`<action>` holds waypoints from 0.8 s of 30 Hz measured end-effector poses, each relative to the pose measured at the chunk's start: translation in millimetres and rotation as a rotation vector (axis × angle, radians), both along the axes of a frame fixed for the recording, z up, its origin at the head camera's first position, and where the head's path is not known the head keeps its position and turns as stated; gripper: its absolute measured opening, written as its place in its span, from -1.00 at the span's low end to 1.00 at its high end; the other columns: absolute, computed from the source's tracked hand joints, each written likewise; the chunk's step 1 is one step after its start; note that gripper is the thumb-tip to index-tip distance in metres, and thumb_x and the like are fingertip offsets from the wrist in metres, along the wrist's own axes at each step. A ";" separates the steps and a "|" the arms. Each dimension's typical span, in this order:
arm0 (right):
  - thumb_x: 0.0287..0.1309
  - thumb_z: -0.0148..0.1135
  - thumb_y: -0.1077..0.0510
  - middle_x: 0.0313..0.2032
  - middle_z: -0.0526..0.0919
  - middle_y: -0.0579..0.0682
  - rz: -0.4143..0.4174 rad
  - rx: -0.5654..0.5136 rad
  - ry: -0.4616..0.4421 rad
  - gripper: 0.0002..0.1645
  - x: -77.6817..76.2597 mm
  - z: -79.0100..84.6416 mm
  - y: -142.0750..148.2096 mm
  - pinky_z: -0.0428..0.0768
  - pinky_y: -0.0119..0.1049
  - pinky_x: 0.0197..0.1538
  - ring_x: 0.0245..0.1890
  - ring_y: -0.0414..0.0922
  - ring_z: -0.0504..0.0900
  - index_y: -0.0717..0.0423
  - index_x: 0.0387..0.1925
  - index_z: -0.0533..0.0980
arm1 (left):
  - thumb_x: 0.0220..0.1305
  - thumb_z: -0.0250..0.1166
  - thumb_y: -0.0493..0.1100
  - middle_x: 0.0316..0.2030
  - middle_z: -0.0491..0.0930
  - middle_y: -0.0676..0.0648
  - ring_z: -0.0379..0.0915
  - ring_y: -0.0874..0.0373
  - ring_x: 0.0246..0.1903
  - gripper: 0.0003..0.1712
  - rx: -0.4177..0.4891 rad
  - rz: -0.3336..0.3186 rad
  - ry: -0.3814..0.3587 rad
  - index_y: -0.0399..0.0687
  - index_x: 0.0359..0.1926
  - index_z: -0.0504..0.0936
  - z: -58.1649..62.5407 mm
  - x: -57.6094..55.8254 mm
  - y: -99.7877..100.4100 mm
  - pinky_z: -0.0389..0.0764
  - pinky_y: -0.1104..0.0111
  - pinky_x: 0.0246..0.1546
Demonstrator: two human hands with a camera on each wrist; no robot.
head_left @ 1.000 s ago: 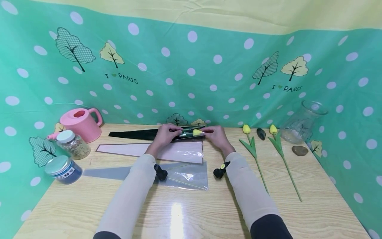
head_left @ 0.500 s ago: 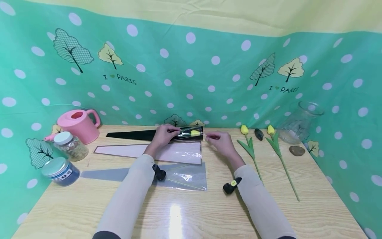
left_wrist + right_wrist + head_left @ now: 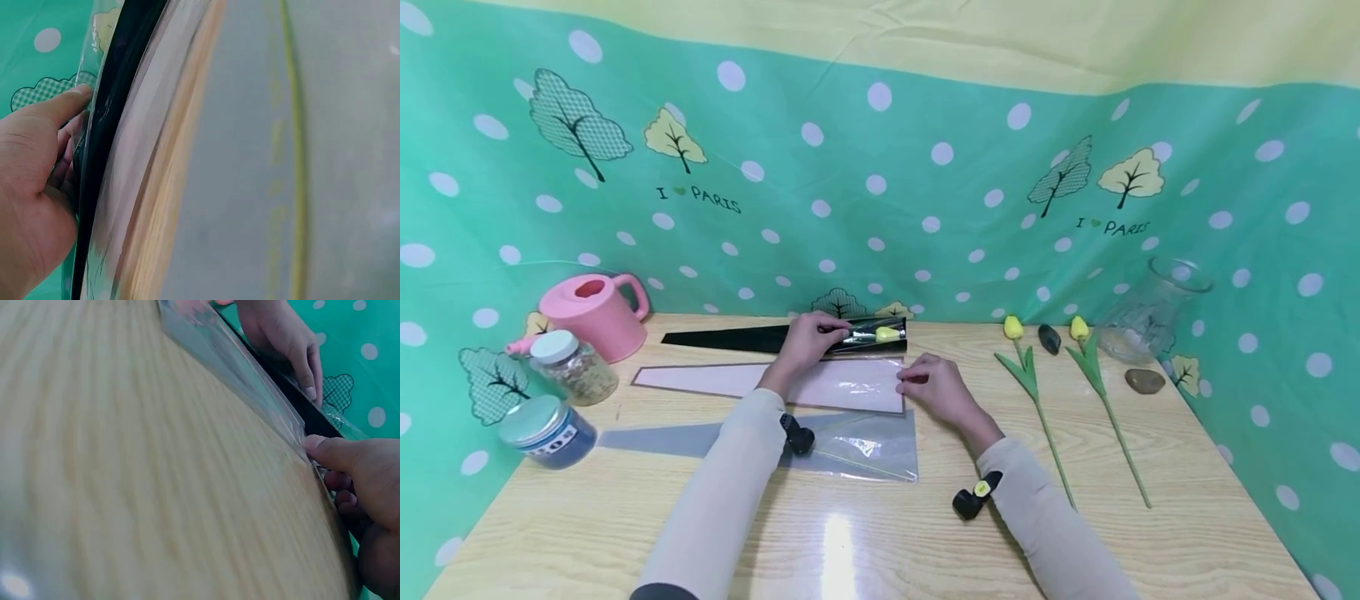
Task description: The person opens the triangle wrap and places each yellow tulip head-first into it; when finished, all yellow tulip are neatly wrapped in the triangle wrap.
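At the back of the table my left hand [image 3: 811,340] pinches a black flower sleeve [image 3: 730,338] with a clear front. Inside its wide right end lies a yellow tulip [image 3: 887,334]. A pale pink flower sleeve [image 3: 850,385] with a dark border lies just in front of it. My right hand [image 3: 942,390] is at the right end of the pink sleeve, thumb and finger pinching its edge. In the right wrist view the right thumb [image 3: 322,445] sits on the sleeve's corner. Nearest the person, a grey sleeve [image 3: 662,436] lies flat, a thin stem-like line showing through it.
Two yellow tulips [image 3: 1028,371] [image 3: 1097,371] lie on the right, near a black stone [image 3: 1049,339], a brown stone [image 3: 1145,381] and a glass vase [image 3: 1138,321]. On the left stand a pink watering can [image 3: 597,312], a jar of pebbles [image 3: 580,375] and a blue jar [image 3: 553,437].
My right hand has let go of the black sleeve's right end, drawn back to the right, then come down to the pink sleeve's edge. The left hand has kept its hold.
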State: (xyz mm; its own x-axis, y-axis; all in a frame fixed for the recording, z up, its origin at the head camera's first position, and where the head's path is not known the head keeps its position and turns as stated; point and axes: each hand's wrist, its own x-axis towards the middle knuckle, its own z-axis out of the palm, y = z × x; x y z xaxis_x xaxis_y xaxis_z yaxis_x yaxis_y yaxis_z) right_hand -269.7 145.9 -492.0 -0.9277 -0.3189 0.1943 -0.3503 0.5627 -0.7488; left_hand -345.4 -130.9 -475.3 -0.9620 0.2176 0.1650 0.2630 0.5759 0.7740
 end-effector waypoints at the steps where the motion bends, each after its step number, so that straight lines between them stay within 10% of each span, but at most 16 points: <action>1: 0.13 0.53 0.21 -0.26 0.71 -0.05 -0.003 0.003 0.014 -0.75 0.5 -0.6 -1.4 0.70 -0.42 -0.12 -0.25 -0.20 0.66 0.11 -0.12 0.78 | 0.40 0.38 -0.12 0.06 0.70 -0.16 0.57 -0.09 0.14 -0.76 -0.004 0.001 0.006 -0.03 0.02 0.81 0.5 0.7 -0.7 0.60 0.04 0.19; 14: 0.16 0.49 0.26 -0.27 0.74 -0.05 -0.065 -0.037 0.080 -0.88 6.9 2.7 -10.7 0.71 -0.32 -0.10 -0.22 -0.14 0.68 0.10 -0.24 0.79 | 0.34 0.44 -0.10 0.19 0.62 -0.20 0.48 -0.17 0.26 -0.62 -0.102 0.003 0.092 -0.03 0.15 0.74 5.6 13.7 1.1 0.43 -0.08 0.37; 24: 0.18 0.47 0.24 -0.23 0.71 -0.05 -0.076 -0.098 0.042 -0.86 16.2 31.9 -11.9 0.66 -0.43 -0.22 -0.24 -0.13 0.63 0.10 -0.19 0.77 | 0.26 0.50 -0.11 0.14 0.69 -0.04 0.58 -0.03 0.17 -0.58 0.049 -0.089 0.019 0.07 0.14 0.74 26.0 76.7 8.5 0.59 0.04 0.22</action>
